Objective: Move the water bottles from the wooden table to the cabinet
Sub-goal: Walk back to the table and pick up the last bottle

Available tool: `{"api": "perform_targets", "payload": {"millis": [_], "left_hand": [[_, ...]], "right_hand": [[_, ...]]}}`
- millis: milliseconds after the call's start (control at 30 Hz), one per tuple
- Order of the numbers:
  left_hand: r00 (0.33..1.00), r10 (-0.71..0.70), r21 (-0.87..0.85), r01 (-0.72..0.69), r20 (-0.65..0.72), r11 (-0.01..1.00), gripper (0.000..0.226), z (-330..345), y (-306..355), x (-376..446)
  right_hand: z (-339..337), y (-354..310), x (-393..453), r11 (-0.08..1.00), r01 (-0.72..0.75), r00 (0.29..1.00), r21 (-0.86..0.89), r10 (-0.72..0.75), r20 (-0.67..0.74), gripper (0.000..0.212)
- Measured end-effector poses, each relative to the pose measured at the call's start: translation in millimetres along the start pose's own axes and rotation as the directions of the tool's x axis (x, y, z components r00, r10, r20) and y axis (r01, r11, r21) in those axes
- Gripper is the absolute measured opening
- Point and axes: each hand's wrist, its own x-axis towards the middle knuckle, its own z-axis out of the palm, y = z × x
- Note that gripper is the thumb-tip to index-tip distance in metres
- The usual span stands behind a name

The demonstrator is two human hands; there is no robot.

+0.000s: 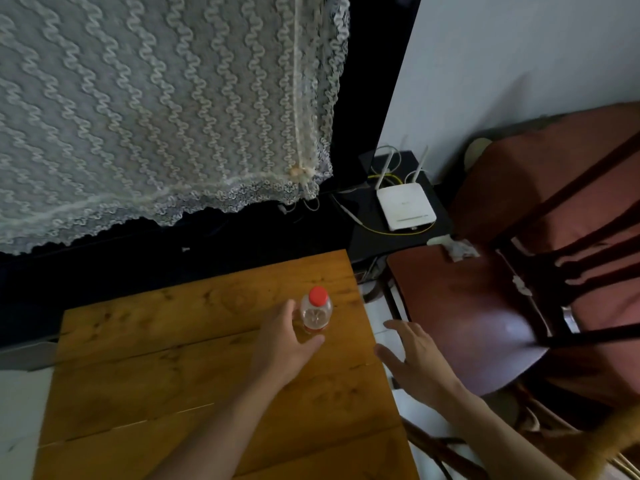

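Dim, soft, wide-angle edge distortion

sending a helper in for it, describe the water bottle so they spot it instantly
Find the orange-brown wooden plank table below the white lace curtain. Near its far right corner stands a small clear plastic bottle with a red cap, the left hand curled around it. It is the only object on the table.

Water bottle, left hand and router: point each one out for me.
Water bottle (317, 311), head view, clear shoulder below the cap.
Left hand (285, 337), head view, back of hand.
Router (406, 206), head view, white top.
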Motion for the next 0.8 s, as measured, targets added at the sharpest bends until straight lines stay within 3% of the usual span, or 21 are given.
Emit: {"api": "perform_targets", "payload": {"millis": [500,800], "left_hand": [[0.975,0.155,-0.106,-0.173,-0.161,0.979,0.07,54.8,-31.5,45.1],[0.977,0.163,-0.121,-0.18,-0.138,0.976,0.07,43.1,-25.7,38.4]], "right_hand": [[40.6,22.3,31.0,0.997,-0.046,0.998,0.062,0.043,0.054,0.057],[36.9,18.6,24.7,0.995,-0.049,0.998,0.091,0.045,0.044,0.057]]}}
